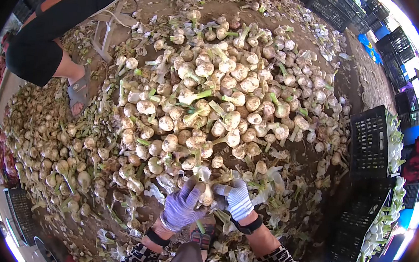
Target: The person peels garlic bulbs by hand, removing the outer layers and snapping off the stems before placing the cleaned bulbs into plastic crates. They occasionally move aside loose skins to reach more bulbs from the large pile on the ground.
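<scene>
My left hand (184, 205), in a purple-grey glove, is closed round a garlic bulb (206, 196) at the lower middle, near the pile's front edge. On the bulb's right side is my right hand (234, 198), in a white and blue striped glove, with its fingers bent toward the bulb. Both hands grip it. A green stem (200, 226) shows just below them. Beyond my hands spreads a large heap of garlic bulbs (228, 81), many with cut green stems. Loose white peel (166, 183) lies beside my left hand.
At the upper left a person in dark trousers (44, 39) sits by a wooden stool (104, 36), one sandalled foot (78, 91) among bulbs. More garlic (60, 153) covers the left. Black crates (370, 143) holding garlic stand at the right; another crate (18, 214) is lower left.
</scene>
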Demonstrator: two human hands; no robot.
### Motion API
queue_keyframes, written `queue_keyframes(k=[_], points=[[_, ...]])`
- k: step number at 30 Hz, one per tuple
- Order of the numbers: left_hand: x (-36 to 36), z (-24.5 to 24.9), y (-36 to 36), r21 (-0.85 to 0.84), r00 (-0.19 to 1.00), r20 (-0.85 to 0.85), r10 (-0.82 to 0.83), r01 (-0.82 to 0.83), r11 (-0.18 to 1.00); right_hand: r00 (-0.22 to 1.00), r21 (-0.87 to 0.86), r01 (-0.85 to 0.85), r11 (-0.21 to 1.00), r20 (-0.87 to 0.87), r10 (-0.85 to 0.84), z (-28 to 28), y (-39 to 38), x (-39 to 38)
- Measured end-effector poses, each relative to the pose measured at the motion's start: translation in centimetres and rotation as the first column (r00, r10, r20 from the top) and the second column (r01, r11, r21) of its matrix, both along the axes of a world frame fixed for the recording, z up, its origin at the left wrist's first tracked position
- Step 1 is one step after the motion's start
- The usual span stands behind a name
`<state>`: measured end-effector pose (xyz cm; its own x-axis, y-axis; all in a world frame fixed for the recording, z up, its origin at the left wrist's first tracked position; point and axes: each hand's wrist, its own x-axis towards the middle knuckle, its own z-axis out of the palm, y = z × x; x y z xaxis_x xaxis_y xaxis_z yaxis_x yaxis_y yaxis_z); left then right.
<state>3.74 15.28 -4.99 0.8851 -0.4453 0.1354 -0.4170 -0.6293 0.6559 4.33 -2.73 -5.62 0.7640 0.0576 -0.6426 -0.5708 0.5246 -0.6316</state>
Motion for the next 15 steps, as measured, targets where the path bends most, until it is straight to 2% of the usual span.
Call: queue_keyframes(k=[2, 3, 4, 5, 6, 7, 8, 9, 10, 11, 12, 13, 14, 15], points=[[0.1, 0.7, -0.4, 0.058, 0.998, 0.06, -0.013, 0.009, 0.998, 0.999, -0.053, -0.042, 0.998, 0.021, 0.043, 0.2, -0.6, -0.3], [0.1, 1.2, -0.6, -0.161, 0.989, -0.14, 0.055, -0.077, 0.984, 0.995, -0.106, -0.084, 0.991, 0.04, 0.089, 0.2, -0.9, -0.5], [0.1, 1.5, -0.7, -0.349, 0.936, -0.344, 0.074, -0.201, 0.915, 0.995, -0.105, -0.083, 0.991, 0.04, 0.088, 0.1, -1.2, -0.8], [0.2, 0.1, -0.2, -0.349, 0.936, -0.343, 0.073, -0.2, 0.916, 0.98, -0.199, -0.122, 0.973, 0.131, 0.149, 0.0, -1.5, -1.3], [0.4, -2.5, 0.7, -0.665, 0.648, -0.695, -0.312, -0.414, 0.621, 0.952, -0.294, -0.149, 0.944, 0.216, 0.218, -0.2, -1.8, -1.6], [0.6, -3.3, 1.1, -0.633, 0.26, -0.605, -0.753, -0.73, 0.257, 0.951, -0.294, -0.15, 0.944, 0.218, 0.218, -0.2, -2.1, -1.6], [-0.3, -3.7, 0.3, -0.577, 0.352, -0.586, -0.73, -0.813, 0.071, 0.903, -0.427, -0.166, 0.889, 0.296, 0.311, -0.2, -2.3, -1.7], [-0.6, -3.9, 0.5, -0.576, 0.352, -0.586, -0.73, -0.814, 0.071, 0.842, -0.552, -0.161, 0.818, 0.355, 0.406, -0.2, -2.6, -1.8], [-0.2, -2.7, 0.3, -0.603, 0.322, -0.598, -0.734, -0.784, 0.148, 0.872, -0.455, -0.209, 0.866, 0.314, 0.375, 0.2, -2.9, -1.9], [0.2, -2.0, 0.1, -0.626, 0.293, -0.61, -0.736, -0.747, 0.221, 0.872, -0.457, -0.206, 0.865, 0.314, 0.374, -0.1, -2.8, -2.1], [0.6, -2.8, -0.3, -0.66, 0.267, -0.455, -0.849, -0.741, 0.121, 0.915, -0.32, -0.123, 0.939, 0.329, 0.232, -0.5, -2.3, -2.5], [0.9, -1.9, -0.5, -0.66, 0.265, -0.454, -0.851, -0.741, 0.122, 0.943, -0.176, -0.028, 0.984, 0.323, 0.084, -0.7, -1.9, -2.7], [1.0, -0.1, -0.7, -0.676, 0.355, -0.687, -0.634, -0.632, 0.378, 0.963, -0.22, -0.109, 0.969, 0.217, 0.157, 0.9, -1.8, -1.9], [0.9, 1.3, -1.0, -0.58, 0.476, -0.807, -0.349, -0.529, 0.62, 0.964, -0.22, -0.106, 0.97, 0.218, 0.155, 1.4, -1.9, -1.7]])
